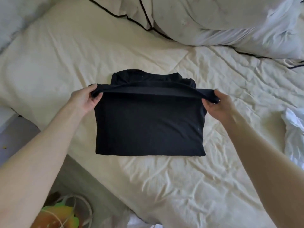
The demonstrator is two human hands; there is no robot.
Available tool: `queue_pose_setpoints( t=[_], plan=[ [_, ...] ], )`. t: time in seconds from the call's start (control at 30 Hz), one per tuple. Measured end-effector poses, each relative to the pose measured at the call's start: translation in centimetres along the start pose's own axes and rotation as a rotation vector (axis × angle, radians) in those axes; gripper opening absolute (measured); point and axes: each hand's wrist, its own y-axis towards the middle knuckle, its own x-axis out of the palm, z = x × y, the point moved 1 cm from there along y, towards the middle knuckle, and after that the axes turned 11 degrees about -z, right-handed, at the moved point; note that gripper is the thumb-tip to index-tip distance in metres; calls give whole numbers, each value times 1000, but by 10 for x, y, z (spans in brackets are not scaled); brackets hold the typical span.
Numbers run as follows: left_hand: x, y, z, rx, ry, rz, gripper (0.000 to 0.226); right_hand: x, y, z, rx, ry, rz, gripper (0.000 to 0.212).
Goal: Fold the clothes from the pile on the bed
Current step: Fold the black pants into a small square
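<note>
A black garment lies partly folded in the middle of the cream bed sheet. Its near part lies flat as a rectangle, and its far part shows behind a raised fold. My left hand pinches the left end of that fold, lifted a little above the cloth. My right hand pinches the right end at the same height. The fold is stretched taut between both hands.
A white piece of clothing lies crumpled at the right edge. Pillows with black piping and a bunched white duvet fill the far side. The bed's left edge drops to a floor with cables and a colourful object.
</note>
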Motion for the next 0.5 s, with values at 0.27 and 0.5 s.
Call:
queue_pose_setpoints(
  t=[0.27,0.5],
  plan=[
    [24,50,-8,3,-72,-56,28,7,43,6,-48,170,-26,19],
    [-46,-3,-71,99,663,216,28,-82,-20,64,-45,-957,461,35]
  ],
)
